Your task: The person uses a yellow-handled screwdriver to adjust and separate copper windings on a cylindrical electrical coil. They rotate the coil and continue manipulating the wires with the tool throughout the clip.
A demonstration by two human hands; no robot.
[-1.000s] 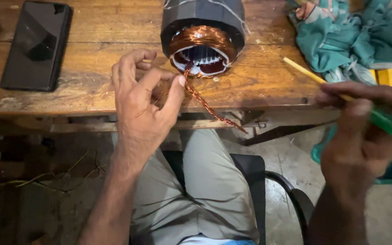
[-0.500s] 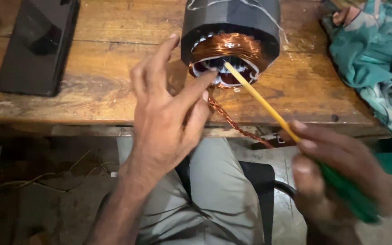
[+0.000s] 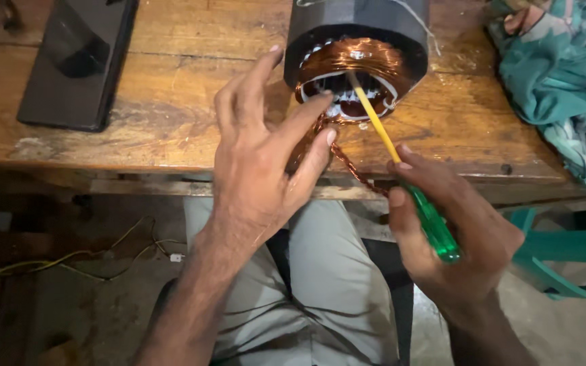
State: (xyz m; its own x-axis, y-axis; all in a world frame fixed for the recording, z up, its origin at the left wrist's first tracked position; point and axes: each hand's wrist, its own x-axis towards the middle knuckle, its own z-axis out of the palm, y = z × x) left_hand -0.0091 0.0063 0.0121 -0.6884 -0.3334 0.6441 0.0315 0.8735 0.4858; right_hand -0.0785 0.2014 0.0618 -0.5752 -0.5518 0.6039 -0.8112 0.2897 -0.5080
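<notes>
Motor stator [image 3: 357,47] sits at the near edge of the wooden worktop [image 3: 157,115], toward its right half, open bore with copper windings [image 3: 367,61] facing the person.

Right hand [image 3: 452,230] is clenched round the green handle of a screwdriver [image 3: 401,163]. Its yellow shaft runs up and leftward, tip inside the bore. Long axis slants from lower right to upper left.

Left hand [image 3: 266,163] is spread, gripping nothing I can make out; fingertips touch the windings' lower left rim, beside a twisted copper lead [image 3: 347,166] that hangs over the near edge.

Both hands are close; the left is nearer the coil.

Black flat device [image 3: 79,61] lies at the far left, teal cloth [image 3: 564,81] at the right edge. Bare wood lies between device and stator.
</notes>
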